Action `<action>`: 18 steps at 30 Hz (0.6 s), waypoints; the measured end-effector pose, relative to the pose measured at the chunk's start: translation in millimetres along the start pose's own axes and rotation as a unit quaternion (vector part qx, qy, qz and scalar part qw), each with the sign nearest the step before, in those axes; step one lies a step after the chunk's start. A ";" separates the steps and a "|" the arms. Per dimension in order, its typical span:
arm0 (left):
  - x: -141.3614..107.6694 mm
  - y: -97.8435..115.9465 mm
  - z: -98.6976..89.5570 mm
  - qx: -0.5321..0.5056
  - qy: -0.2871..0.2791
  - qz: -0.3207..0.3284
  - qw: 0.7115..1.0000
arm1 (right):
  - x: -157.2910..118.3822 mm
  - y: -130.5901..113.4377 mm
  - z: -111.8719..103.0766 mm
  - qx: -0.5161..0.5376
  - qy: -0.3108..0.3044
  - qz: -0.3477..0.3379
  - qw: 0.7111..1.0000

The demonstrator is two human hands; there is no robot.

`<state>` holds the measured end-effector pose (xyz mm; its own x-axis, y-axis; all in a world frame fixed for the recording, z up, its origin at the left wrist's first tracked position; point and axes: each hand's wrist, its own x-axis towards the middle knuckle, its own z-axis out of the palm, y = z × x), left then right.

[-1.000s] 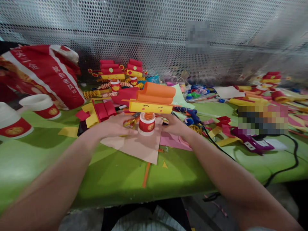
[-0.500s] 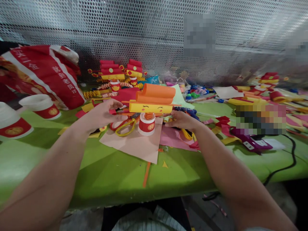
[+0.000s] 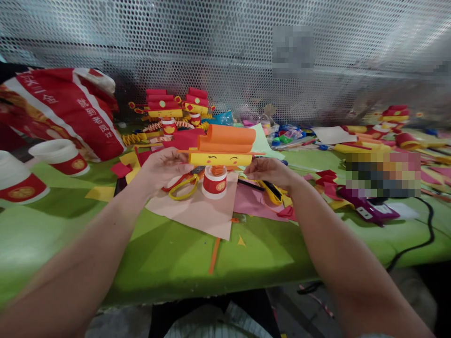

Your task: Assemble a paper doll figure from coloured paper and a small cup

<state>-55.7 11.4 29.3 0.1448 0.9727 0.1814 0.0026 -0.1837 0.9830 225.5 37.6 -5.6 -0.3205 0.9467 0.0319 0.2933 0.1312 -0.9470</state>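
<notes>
A paper figure stands upright on the table in front of me. Its yellow rolled paper head (image 3: 220, 158) has a drawn smiling face and rolled orange paper on top. An orange folded paper neck joins the head to a small red and white paper cup (image 3: 214, 183). My left hand (image 3: 165, 165) is at the head's left end, its thumb low in front and its fingers curled behind. At the right end, the bent fingers of my right hand (image 3: 269, 170) pinch the edge. Yellow-handled scissors (image 3: 183, 188) lie left of the cup, partly hidden.
Pink paper (image 3: 197, 216) lies under the cup. Paper cups (image 3: 65, 157) and a red bag (image 3: 70, 112) stand left. Similar red-hatted figures (image 3: 164, 110) stand behind. Paper scraps, a purple power strip (image 3: 369, 204) and a black cable (image 3: 428, 234) are right. A perforated metal wall (image 3: 225, 47) rises behind.
Both hands have moved inward to the ends of the yellow head, the left rightward and the right slightly leftward and up. The figure's head has shifted very slightly; the cup stays in place.
</notes>
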 end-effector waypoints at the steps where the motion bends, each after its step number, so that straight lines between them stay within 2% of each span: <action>1: 0.4 -1.4 0.5 -0.012 0.001 0.001 1.000 | -0.8 -1.0 -2.0 -0.018 -0.003 0.001 1.000; 4: 1.6 -4.4 1.7 -0.029 -0.004 0.006 1.000 | -4.5 -3.9 -13.2 -0.087 0.004 -0.004 0.996; 6: 1.9 -5.0 2.4 -0.031 -0.008 0.007 0.999 | -7.3 -5.8 -23.7 -0.164 0.058 0.011 0.985; 7: 1.8 -4.8 2.8 -0.032 -0.013 0.005 0.999 | -8.5 -6.6 -28.9 -0.217 0.099 0.035 0.970; 9: 1.2 -3.5 4.1 -0.037 -0.028 -0.001 0.999 | -9.9 -7.9 -37.5 -0.335 0.173 0.107 0.920; 12: -0.4 -0.8 6.9 -0.035 -0.051 -0.008 0.998 | -9.4 -7.4 -43.7 -0.454 0.223 0.201 0.839; 14: -1.1 -0.5 8.6 -0.030 -0.061 -0.006 0.998 | -8.1 -4.9 -44.4 -0.485 0.220 0.237 0.813; 18: 0.5 -5.4 8.6 -0.024 -0.078 0.006 0.997 | -6.6 4.3 -45.1 -0.500 0.220 0.276 0.791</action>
<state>-47.2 11.6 23.8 0.2975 0.9357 0.1896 -0.0470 -0.1840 0.9818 269.5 45.1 4.6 0.3846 0.9229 0.0191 0.9155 -0.3787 -0.1359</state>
